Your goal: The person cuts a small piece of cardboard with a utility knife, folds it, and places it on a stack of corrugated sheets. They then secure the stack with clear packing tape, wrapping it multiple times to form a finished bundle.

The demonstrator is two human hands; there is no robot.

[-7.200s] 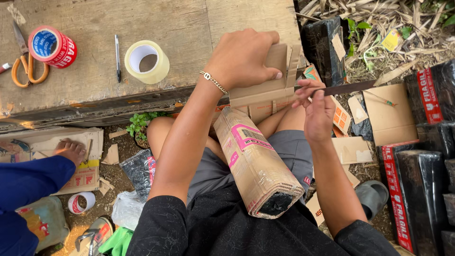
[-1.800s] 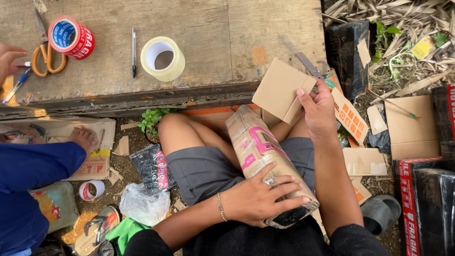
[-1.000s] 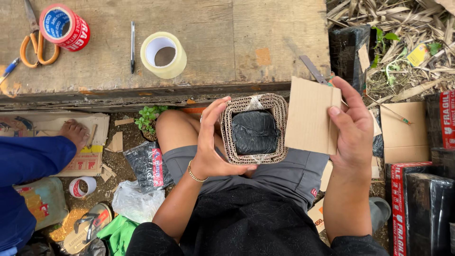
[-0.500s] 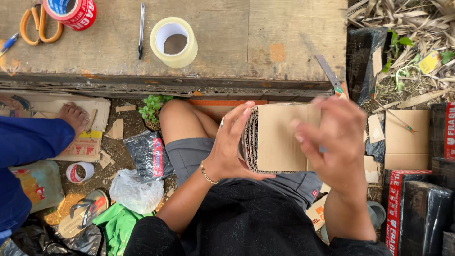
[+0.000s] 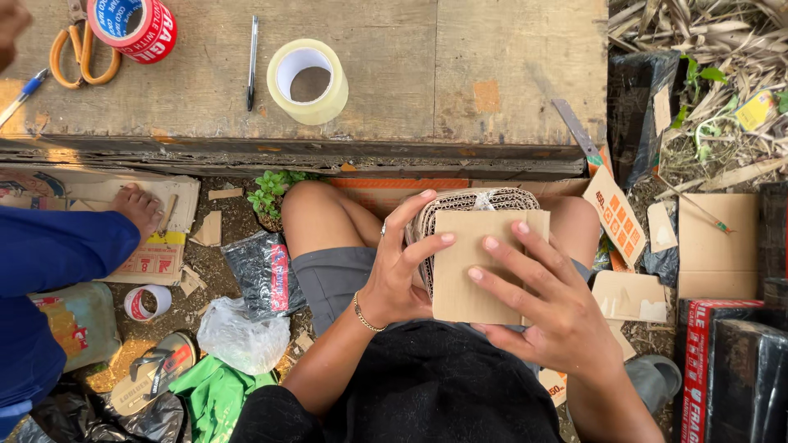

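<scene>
A person sits on the ground, looking down into their lap, holding a roll of corrugated cardboard (image 5: pixel 476 201) upright above the thighs, just below the near edge of a worn wooden worktop (image 5: pixel 460 74). The left hand (image 5: pixel 402 267) wraps the roll's left side, fingers curled, index fingertip on its top rim and middle fingertip on a flat cardboard square (image 5: pixel 480 267). The right hand (image 5: pixel 538 299) presses that square against the roll's end, fingers spread flat across its face.

On the worktop, a clear tape roll (image 5: pixel 308 80) sits near the middle, a pen (image 5: pixel 251 61) beside it, and a red-and-white tape roll (image 5: pixel 131 26) and orange-handled scissors (image 5: pixel 75 53) near the far left corner. Another person's blue sleeve (image 5: pixel 57 254) shows at the left.
</scene>
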